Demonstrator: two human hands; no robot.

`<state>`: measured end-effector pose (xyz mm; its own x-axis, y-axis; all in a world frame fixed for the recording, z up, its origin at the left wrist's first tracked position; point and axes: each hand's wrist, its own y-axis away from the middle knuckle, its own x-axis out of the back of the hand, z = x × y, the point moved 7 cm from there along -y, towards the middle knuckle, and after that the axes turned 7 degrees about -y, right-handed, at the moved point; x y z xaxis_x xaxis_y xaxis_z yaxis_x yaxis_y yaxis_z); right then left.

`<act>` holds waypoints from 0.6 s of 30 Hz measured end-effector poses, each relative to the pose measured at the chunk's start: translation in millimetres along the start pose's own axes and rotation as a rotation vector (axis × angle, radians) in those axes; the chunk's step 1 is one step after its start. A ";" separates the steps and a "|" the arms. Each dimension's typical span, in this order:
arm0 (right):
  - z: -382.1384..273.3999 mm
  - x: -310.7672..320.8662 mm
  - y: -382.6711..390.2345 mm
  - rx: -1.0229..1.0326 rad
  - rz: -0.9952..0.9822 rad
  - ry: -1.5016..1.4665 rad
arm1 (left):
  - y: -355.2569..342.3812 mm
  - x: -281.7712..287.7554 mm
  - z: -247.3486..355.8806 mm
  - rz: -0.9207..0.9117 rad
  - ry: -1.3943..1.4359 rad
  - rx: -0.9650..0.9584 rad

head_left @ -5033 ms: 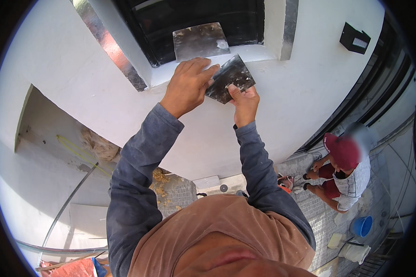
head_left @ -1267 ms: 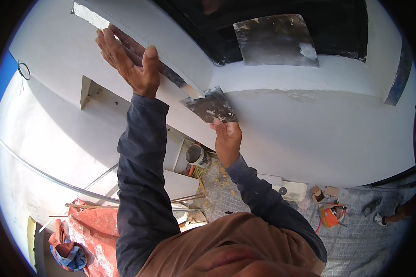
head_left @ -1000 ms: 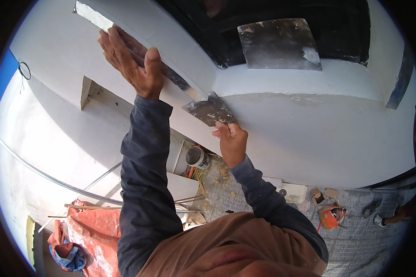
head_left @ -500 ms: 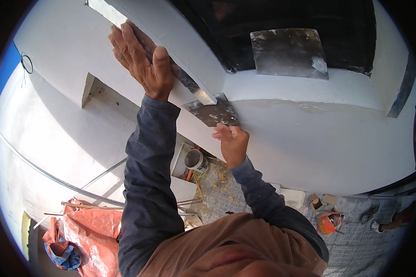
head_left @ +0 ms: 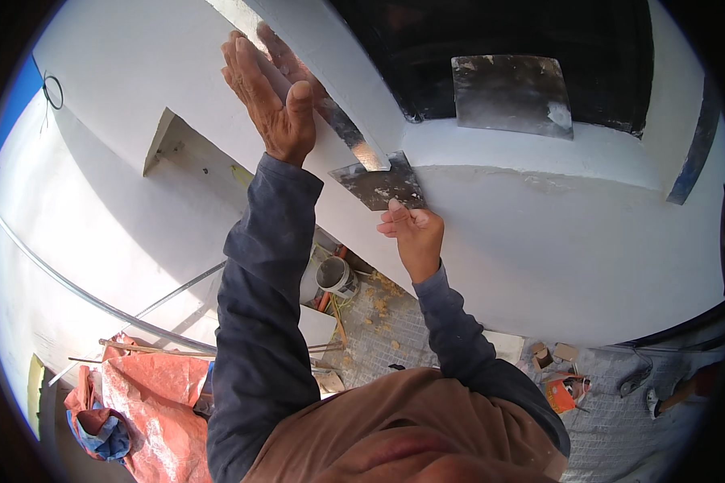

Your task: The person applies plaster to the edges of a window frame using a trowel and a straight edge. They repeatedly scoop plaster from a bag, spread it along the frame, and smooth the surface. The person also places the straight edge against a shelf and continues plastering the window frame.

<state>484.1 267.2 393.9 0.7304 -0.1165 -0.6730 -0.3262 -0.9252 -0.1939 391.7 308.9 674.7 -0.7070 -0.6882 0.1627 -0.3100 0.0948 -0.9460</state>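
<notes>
While the left hand point(head_left: 270, 97) is pressing flat against a long metal straightedge point(head_left: 330, 121), its fingers are lying extended and close together, the thumb alongside, palm toward the white wall point(head_left: 540, 241). That straightedge is running along the wall's corner edge, its long axis slanting from the upper left down to the lower right, where its lower end is meeting the putty knife point(head_left: 379, 183).

The right hand point(head_left: 411, 233) is sitting just below that broad, grey-smeared blade, fingers curled around the handle, which is mostly hidden inside the grip. From these fingers the blade is lying up and slightly to the left, flat against the corner just under the ledge, touching the end of the straightedge. The right hand is plainly the nearer one to the blade; the left is well up the edge, apart from it.

Above, a second, larger metal plate point(head_left: 511, 95) is resting on the ledge in front of a dark opening. Far below, a small bucket point(head_left: 334, 278), orange sheeting point(head_left: 149, 402) and scattered bits are lying on the paved ground.
</notes>
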 end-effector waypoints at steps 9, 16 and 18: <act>-0.9 -0.5 0.9 -0.024 -0.018 -0.122 | 253.8 7.2 46.7 -0.056 0.503 1.368; -14.0 2.8 5.2 -0.059 0.004 -0.016 | 266.1 -13.5 49.8 0.019 0.940 1.507; -23.0 11.2 8.4 0.025 0.093 0.049 | 259.9 -8.3 44.6 -0.006 0.874 1.462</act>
<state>503.3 249.8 401.2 0.7246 -0.2200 -0.6531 -0.4087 -0.9002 -0.1501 345.3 307.1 415.0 -0.9752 -0.0677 -0.2109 0.1330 -0.9403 -0.3134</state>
